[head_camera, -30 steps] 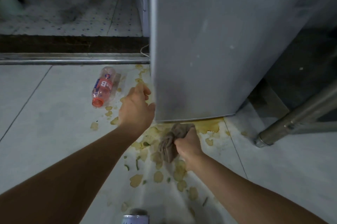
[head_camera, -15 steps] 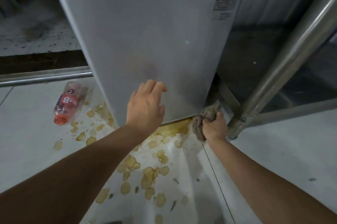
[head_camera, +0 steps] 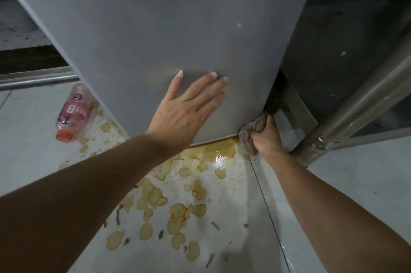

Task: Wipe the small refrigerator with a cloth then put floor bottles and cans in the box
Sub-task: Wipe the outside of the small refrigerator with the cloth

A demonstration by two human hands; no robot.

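Closer now than half a second ago: left hand (head_camera: 185, 107) gone from hovering with curled fingers to lying flat, fingers spread, on the lower part of the tall pale-grey metal refrigerator (head_camera: 169, 28); right hand (head_camera: 268, 137) still at the bottom right corner.

Largest first: one grey refrigerator side filling the upper middle, faint brownish smear just above the left fingertips, small printed label at the top right edge, too cut off to read. Pale glossy tiled floor (head_camera: 347, 195) below, spattered with many yellow-brown puddles (head_camera: 178, 212) and a few green flecks. One thick stainless-steel leg (head_camera: 355, 103) slanting on the right. One clear plastic bottle with pink label and orange cap (head_camera: 74, 113) lying on its side on the floor, left of the refrigerator, just beside its edge; a large "B" legible on the label, the rest unclear. One crumpled brown-grey cloth (head_camera: 251, 132) gripped in the right hand, pressed against the refrigerator's bottom right corner.
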